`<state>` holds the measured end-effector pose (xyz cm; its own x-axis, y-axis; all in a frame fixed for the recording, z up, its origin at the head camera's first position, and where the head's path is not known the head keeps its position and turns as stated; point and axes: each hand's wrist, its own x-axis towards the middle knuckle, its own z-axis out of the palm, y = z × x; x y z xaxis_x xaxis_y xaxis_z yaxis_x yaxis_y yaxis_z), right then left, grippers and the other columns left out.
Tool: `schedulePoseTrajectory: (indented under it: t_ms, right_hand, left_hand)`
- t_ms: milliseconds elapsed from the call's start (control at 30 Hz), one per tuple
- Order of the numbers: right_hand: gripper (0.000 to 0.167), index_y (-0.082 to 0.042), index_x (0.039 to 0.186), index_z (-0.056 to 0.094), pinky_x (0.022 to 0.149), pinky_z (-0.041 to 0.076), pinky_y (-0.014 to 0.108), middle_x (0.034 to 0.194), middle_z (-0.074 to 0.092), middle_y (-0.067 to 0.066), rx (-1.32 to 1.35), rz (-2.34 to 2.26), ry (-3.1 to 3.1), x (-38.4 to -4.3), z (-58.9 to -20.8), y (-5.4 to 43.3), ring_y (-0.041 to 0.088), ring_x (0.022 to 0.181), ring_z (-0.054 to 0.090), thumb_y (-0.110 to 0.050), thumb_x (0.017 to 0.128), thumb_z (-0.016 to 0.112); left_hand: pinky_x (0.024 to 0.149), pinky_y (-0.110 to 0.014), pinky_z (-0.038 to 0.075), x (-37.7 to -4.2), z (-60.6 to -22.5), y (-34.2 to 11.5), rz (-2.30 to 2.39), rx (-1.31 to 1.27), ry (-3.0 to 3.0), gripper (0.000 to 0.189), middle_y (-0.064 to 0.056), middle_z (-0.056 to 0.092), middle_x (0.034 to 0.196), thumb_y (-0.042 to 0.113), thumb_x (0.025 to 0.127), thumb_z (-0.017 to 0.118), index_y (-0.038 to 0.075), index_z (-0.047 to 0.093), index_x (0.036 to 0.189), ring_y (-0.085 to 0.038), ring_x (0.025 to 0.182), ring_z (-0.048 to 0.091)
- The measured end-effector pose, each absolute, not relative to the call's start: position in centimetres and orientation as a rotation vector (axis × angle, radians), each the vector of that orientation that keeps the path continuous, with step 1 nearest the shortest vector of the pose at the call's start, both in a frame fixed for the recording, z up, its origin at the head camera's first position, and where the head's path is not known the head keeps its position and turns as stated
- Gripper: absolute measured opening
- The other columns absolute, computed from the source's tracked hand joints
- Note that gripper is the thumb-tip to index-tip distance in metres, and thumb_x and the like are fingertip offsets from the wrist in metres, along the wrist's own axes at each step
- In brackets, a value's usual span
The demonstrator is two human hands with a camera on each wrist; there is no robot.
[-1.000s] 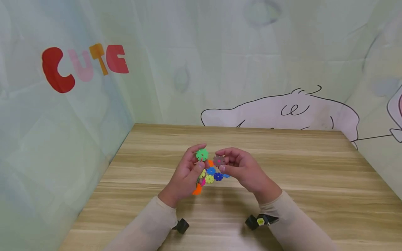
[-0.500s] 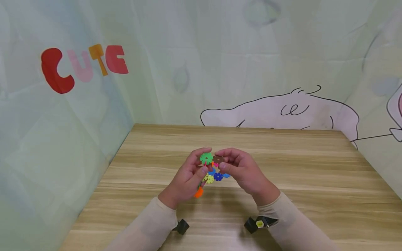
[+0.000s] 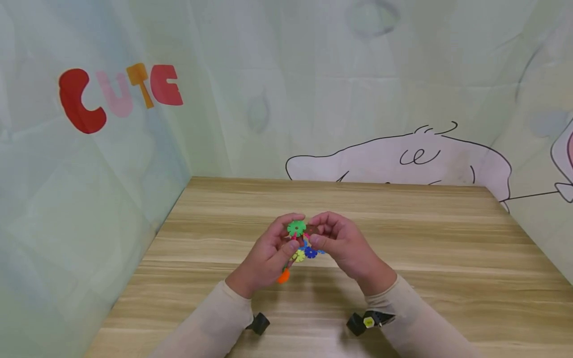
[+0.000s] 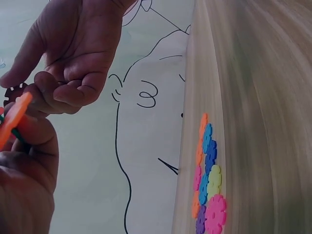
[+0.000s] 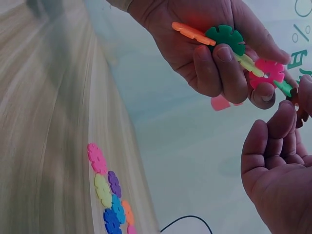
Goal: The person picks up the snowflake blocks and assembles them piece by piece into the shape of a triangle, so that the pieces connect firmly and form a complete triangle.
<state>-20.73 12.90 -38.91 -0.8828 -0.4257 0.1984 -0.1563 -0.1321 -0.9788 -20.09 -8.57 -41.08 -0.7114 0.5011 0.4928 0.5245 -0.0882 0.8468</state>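
Note:
My left hand (image 3: 267, 256) holds a chain of slotted snowflake discs. In the right wrist view it runs from an orange disc (image 5: 192, 33) through a dark green disc (image 5: 226, 40), a yellow disc (image 5: 249, 64) and a pink disc (image 5: 267, 73) to a light green disc (image 5: 282, 88). My right hand (image 3: 346, 248) pinches a brown disc (image 3: 312, 229) between thumb and fingers. Its edge meets the light green disc's edge, the two set at an angle. Fingers hide parts of the chain and much of the brown disc.
Several loose discs lie on the wooden table (image 3: 403, 214) beyond and below the hands, among them a dark blue disc (image 3: 311, 252), a purple disc (image 5: 114, 184) and a pink flower-shaped disc (image 4: 215, 214). A printed cloth backdrop (image 3: 250, 64) stands along the table's back and left edges.
My left hand has moved slightly right with the chain, bringing the light green disc up to the brown one. The brown disc has turned from face-on to tilted in my right fingers.

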Motion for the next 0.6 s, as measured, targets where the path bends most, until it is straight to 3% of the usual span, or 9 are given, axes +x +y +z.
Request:
schedulePoseTrajectory:
  t_ms: [333, 600]
  right_hand:
    - [0.018, 0.003, 0.113, 0.058, 0.074, 0.057, 0.019, 0.091, 0.064, 0.0, -0.644, -2.143, 1.87, -20.61, -38.81, 12.74, 0.009, 0.082, 0.062, 0.006, 0.097, 0.067]
    - [0.024, 0.009, 0.119, 0.058, 0.074, 0.056, 0.021, 0.093, 0.064, 0.0, -0.653, -2.093, 1.927, -20.9, -38.93, 12.91, 0.009, 0.082, 0.061, 0.001, 0.098, 0.067]
  left_hand:
    - [0.053, -0.022, 0.048, -20.07, -41.0, -8.47, -1.938, -1.221, -2.135, 0.043, -0.011, 0.057, 0.094, 0.012, 0.111, 0.051, -0.002, 0.039, 0.149, -0.012, 0.059, 0.049]
    - [0.053, -0.022, 0.048, -20.02, -41.22, -8.38, -1.935, -1.159, -2.152, 0.042, -0.01, 0.055, 0.094, 0.008, 0.111, 0.05, 0.002, 0.04, 0.151, -0.012, 0.059, 0.048]
